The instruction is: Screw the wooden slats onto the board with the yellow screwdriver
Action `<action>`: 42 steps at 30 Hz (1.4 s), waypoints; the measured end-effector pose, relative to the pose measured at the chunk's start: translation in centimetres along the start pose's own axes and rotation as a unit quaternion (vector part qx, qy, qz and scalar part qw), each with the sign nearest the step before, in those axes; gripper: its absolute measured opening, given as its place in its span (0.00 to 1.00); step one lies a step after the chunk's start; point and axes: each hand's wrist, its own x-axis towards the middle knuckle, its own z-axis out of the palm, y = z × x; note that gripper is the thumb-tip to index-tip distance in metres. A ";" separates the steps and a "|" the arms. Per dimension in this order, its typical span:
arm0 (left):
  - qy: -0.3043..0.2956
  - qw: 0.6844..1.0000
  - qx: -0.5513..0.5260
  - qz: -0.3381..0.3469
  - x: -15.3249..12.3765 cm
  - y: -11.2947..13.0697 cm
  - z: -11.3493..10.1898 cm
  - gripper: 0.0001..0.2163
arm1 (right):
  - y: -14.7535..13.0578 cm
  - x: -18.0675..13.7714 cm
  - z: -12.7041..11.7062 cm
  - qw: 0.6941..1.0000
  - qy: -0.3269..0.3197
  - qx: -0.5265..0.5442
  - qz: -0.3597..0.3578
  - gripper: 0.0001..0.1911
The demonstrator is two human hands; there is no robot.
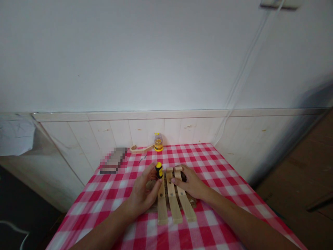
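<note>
Holding a yellow-black handle (159, 170), left hand (143, 193) sits well inside tablecloth edges (78, 208).

No txt, nos., brands or signs legible anywhere

slats (174, 208): smooth matt wood | yellow-black handle (159, 166): plastic | tablecloth (104, 198): cloth | upper wall (156, 62): matt

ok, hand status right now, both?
Left hand: closed, holding the yellow-and-black handle.
Right hand: closed around the upper part of the rightmost wooden piece, thumb across it.
</note>
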 end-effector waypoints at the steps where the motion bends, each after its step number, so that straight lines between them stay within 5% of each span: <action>1: 0.008 1.000 -0.010 -0.003 0.0 0.2 0.0 0.33 | 0.0 0.0 0.0 1.000 0.002 -0.001 0.000 0.10; 13: -0.010 0.990 -0.131 -0.048 0.3 2.6 0.3 0.32 | 0.2 -0.2 0.0 1.000 -0.001 -0.006 -0.009 0.10; 28: 0.010 0.995 0.085 0.044 0.3 2.2 -0.5 0.28 | 0.2 -0.2 0.1 1.000 0.002 0.012 0.002 0.11; 42: -0.005 0.998 0.064 0.016 0.2 2.1 -0.6 0.28 | -0.1 -0.1 0.0 1.000 0.004 0.010 0.003 0.09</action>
